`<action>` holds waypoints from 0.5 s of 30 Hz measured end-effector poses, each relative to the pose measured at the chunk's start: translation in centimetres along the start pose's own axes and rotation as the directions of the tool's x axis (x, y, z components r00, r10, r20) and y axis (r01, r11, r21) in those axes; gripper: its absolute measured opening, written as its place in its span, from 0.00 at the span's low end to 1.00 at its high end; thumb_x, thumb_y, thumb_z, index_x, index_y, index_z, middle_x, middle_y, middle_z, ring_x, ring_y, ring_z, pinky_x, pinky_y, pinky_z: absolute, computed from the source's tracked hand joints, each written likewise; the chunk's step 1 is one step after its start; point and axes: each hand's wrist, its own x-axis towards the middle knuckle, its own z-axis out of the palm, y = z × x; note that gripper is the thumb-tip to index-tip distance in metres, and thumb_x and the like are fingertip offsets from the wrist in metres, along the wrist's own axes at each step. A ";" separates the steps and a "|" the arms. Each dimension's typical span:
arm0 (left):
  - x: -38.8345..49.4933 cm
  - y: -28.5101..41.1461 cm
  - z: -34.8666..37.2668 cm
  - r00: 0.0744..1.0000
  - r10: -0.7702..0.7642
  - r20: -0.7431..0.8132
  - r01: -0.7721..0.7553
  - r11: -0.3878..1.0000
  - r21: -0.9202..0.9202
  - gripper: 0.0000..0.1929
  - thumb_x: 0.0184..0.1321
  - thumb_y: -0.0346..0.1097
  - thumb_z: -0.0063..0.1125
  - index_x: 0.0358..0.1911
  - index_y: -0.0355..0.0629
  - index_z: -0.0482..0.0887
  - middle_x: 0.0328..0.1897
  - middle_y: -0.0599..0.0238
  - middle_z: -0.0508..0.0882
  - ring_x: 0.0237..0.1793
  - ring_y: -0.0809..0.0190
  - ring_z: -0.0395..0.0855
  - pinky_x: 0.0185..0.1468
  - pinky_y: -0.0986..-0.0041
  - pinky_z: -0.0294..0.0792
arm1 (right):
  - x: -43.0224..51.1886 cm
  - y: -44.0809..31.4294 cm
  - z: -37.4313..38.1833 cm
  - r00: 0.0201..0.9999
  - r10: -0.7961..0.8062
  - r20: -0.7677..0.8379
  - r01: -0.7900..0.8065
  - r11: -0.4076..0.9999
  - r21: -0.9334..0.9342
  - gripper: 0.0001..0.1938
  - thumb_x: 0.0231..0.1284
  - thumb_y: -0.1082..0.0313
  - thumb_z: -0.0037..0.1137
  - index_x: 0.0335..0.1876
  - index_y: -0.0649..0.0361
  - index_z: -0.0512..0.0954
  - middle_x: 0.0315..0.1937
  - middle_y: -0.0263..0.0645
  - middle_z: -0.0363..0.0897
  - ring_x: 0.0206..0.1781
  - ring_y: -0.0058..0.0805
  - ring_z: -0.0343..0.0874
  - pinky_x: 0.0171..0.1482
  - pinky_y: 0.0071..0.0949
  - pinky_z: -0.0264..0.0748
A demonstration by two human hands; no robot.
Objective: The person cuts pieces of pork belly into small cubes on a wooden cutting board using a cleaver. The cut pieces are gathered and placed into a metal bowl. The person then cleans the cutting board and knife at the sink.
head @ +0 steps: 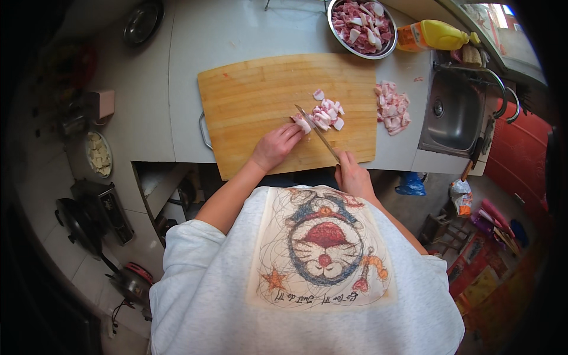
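A wooden cutting board [248, 97] lies on the counter before me. My right hand [353, 174] grips a kitchen knife [326, 143], its blade pointing away from me and to the left. With bent fingers, my left hand [278, 145] holds a strip of raw fatty meat [301, 123] against the board, at the left side of the blade. Just right of the blade sits a small heap of cut fatty pieces [327, 114], and one loose piece [318, 94] lies a little beyond it. The knife's handle is mostly hidden in my fist.
Beyond the board stands a metal bowl of cut meat [364, 27], with a yellow bottle [439, 35] beside it. More raw pieces [393, 108] lie on the counter, left of the sink [457, 108]. At left are a plate of pale chunks [99, 154] and a black pan [77, 226].
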 end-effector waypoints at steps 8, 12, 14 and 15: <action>1.0 -1.6 1.0 0.997 0.073 0.006 -0.073 0.993 0.088 0.08 0.52 0.32 0.55 0.35 0.44 0.84 0.43 0.67 0.83 0.46 0.62 0.81 0.39 0.75 0.76 | -0.2 -1.0 1.1 0.991 0.084 0.108 -0.080 0.996 -0.046 0.24 0.57 0.71 0.48 0.61 0.53 0.62 0.45 0.47 0.70 0.30 0.51 0.80 0.32 0.48 0.76; 0.6 -2.0 1.4 0.993 0.055 0.103 -0.062 0.996 0.065 0.11 0.49 0.30 0.55 0.37 0.45 0.85 0.46 0.66 0.84 0.46 0.62 0.82 0.41 0.75 0.77 | 0.0 -1.4 0.8 0.988 0.097 0.118 -0.084 0.990 -0.110 0.23 0.57 0.72 0.48 0.60 0.55 0.61 0.44 0.48 0.70 0.30 0.51 0.80 0.32 0.47 0.77; 0.7 -2.0 1.3 0.993 0.044 0.110 -0.049 0.998 0.043 0.11 0.49 0.30 0.55 0.37 0.45 0.85 0.45 0.66 0.84 0.45 0.62 0.83 0.41 0.75 0.77 | 0.4 -1.2 0.6 0.983 0.103 0.149 -0.086 0.990 -0.114 0.23 0.56 0.72 0.48 0.60 0.56 0.62 0.44 0.48 0.70 0.31 0.51 0.80 0.33 0.46 0.77; 0.8 -1.9 1.4 0.995 0.034 0.089 -0.037 0.999 0.027 0.11 0.49 0.30 0.55 0.37 0.45 0.85 0.45 0.66 0.84 0.44 0.62 0.83 0.41 0.75 0.77 | 0.5 -1.1 0.6 0.979 0.110 0.170 -0.090 0.989 -0.117 0.23 0.56 0.72 0.48 0.59 0.56 0.62 0.43 0.48 0.70 0.31 0.51 0.80 0.33 0.46 0.77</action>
